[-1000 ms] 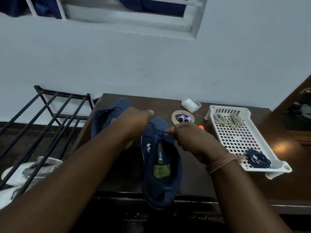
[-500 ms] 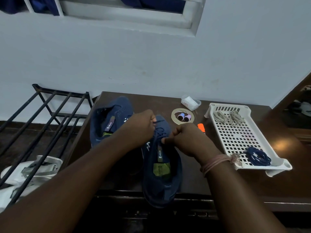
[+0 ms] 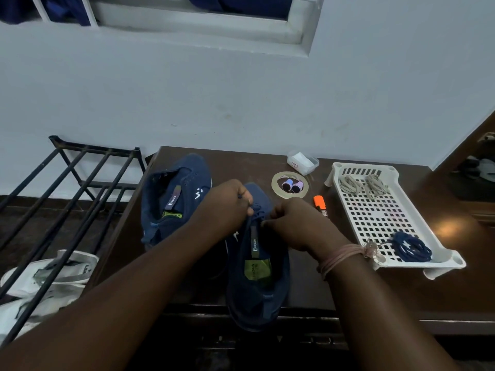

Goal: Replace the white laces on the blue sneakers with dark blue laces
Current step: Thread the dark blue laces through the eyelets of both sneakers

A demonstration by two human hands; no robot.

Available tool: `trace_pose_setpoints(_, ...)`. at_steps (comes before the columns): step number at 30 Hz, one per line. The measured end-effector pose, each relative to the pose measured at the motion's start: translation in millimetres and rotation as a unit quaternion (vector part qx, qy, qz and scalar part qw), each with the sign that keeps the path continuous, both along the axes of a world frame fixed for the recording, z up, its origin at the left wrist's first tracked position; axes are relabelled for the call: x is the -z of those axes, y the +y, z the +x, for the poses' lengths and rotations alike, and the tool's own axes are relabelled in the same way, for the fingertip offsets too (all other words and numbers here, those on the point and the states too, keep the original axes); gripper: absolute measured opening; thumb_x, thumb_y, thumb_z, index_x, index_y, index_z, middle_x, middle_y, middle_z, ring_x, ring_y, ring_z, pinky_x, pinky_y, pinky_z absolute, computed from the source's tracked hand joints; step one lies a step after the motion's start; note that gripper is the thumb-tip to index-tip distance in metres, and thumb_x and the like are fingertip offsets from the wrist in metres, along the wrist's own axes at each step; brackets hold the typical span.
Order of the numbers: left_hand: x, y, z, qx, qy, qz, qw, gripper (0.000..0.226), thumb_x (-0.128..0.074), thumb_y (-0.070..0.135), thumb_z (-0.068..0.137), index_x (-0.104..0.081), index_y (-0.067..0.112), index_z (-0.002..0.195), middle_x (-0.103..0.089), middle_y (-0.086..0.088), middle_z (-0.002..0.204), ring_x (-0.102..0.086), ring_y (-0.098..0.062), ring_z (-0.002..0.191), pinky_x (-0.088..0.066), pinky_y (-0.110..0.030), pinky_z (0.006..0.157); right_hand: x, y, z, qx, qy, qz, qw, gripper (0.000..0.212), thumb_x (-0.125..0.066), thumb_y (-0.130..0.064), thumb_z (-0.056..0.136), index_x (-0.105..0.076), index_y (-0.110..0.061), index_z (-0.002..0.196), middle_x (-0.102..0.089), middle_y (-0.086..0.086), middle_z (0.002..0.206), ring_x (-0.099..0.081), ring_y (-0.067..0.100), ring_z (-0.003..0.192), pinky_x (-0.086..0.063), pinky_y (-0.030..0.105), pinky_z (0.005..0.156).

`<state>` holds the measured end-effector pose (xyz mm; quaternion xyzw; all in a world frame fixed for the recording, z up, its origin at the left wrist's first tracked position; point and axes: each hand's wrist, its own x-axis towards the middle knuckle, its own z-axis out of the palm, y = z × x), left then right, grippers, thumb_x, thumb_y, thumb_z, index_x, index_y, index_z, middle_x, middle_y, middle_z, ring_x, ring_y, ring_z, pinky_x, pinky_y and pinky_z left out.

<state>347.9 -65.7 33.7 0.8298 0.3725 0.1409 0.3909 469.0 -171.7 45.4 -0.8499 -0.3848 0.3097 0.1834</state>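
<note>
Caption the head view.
Both hands thread a dark lace into the near sneaker.

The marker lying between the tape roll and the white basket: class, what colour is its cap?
Orange. The marker's cap shows in the head view.

The table [image 3: 375,285] was dark wood with a smooth, glossy finish that caught a patch of light. Both sneakers, the near one [image 3: 257,285] and the far one [image 3: 171,210], were matt blue cloth. The tray [image 3: 375,215] was white perforated plastic, faintly shiny. The rack [image 3: 80,178] was black-painted metal bars. The wall [image 3: 241,103] looked matt, slightly scuffed.
</note>
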Motion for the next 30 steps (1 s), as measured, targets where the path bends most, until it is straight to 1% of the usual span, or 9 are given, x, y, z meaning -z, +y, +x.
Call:
trace_pose_setpoints(2,1,2,0,-0.006,-0.028,-0.02,0.999,0.011,-0.059,0.015,0.093,-0.068,0.018,0.088,-0.075,0.006,0.076,-0.071,-0.008,0.075,-0.054,-0.025,0.067,6,1,4,0.029,-0.016,0.01,0.999,0.019,-0.058,-0.018,0.092,-0.07,-0.004,0.096,-0.071,0.015,0.09,-0.069,0.029,0.084,-0.06,0.047,0.079)
trace_pose_setpoints(7,9,2,1,-0.007,-0.018,-0.008,1.0,0.007,-0.076,0.021,0.082,-0.072,0.022,0.077,-0.071,0.008,0.068,-0.063,0.0,0.059,-0.047,-0.02,0.056,19,-1,18,0.1,0.077,0.023,0.992,0.023,-0.054,-0.016,0.09,-0.068,-0.004,0.104,-0.067,0.016,0.1,-0.064,0.03,0.086,-0.059,0.044,0.083)
trace_pose_setpoints(10,13,-2,2,0.005,-0.011,0.034,0.999,0.005,-0.075,0.021,0.08,-0.072,0.023,0.077,-0.07,0.009,0.069,-0.063,0.0,0.063,-0.054,-0.026,0.065,20,-4,25,0.126,0.186,0.022,0.974,0.012,-0.054,-0.015,0.094,-0.063,-0.013,0.102,-0.065,0.009,0.098,-0.065,0.021,0.078,-0.06,0.032,0.061)
trace_pose_setpoints(12,15,-4,3,0.021,-0.006,0.071,0.997,0.005,-0.072,0.021,0.079,-0.074,0.025,0.082,-0.071,0.011,0.073,-0.065,-0.002,0.071,-0.057,-0.029,0.072,22,-5,27,0.127,0.205,0.018,0.97,0.011,-0.053,-0.015,0.096,-0.062,-0.015,0.102,-0.063,0.008,0.101,-0.063,0.018,0.076,-0.055,0.027,0.054)
trace_pose_setpoints(16,17,-6,4,0.036,0.004,0.094,0.995,0.011,-0.071,0.026,0.08,-0.08,0.027,0.087,-0.076,0.012,0.084,-0.068,-0.002,0.077,-0.058,-0.031,0.078,26,-3,29,0.133,0.208,0.024,0.969,0.01,-0.051,-0.016,0.097,-0.06,-0.018,0.093,-0.062,0.012,0.11,-0.064,0.025,0.087,-0.06,0.038,0.07)
trace_pose_setpoints(21,19,-6,5,0.042,-0.006,0.095,0.995,0.012,-0.069,0.025,0.081,-0.08,0.023,0.085,-0.077,0.009,0.085,-0.069,-0.003,0.077,-0.059,-0.033,0.077,24,-3,28,0.119,0.192,0.021,0.974,0.012,-0.049,-0.013,0.097,-0.061,-0.016,0.095,-0.061,0.009,0.102,-0.062,0.021,0.079,-0.056,0.032,0.061)
trace_pose_setpoints(25,21,-9,6,0.046,-0.009,0.094,0.994,0.014,-0.068,0.025,0.081,-0.081,0.022,0.084,-0.077,0.008,0.083,-0.069,-0.004,0.074,-0.059,-0.031,0.074,24,-4,27,0.134,0.197,0.033,0.971,0.019,-0.051,-0.012,0.096,-0.058,-0.02,0.081,-0.06,0.007,0.097,-0.062,0.024,0.086,-0.06,0.04,0.076)
trace_pose_setpoints(28,21,-11,6,0.047,-0.004,0.115,0.992,0.014,-0.067,0.025,0.082,-0.081,0.021,0.084,-0.077,0.008,0.082,-0.068,-0.004,0.071,-0.058,-0.028,0.071,23,-3,25,0.148,0.209,0.037,0.966,0.009,-0.053,-0.012,0.094,-0.062,-0.014,0.095,-0.062,0.011,0.103,-0.063,0.025,0.087,-0.06,0.042,0.078)
trace_pose_setpoints(30,23,-12,6,0.033,-0.014,0.126,0.991,0.012,-0.068,0.025,0.081,-0.08,0.022,0.081,-0.075,0.008,0.078,-0.067,-0.004,0.068,-0.057,-0.028,0.068,19,-2,23,0.149,0.221,0.026,0.963,0.015,-0.053,-0.008,0.095,-0.065,-0.008,0.104,-0.066,0.014,0.101,-0.067,0.027,0.087,-0.06,0.046,0.082)
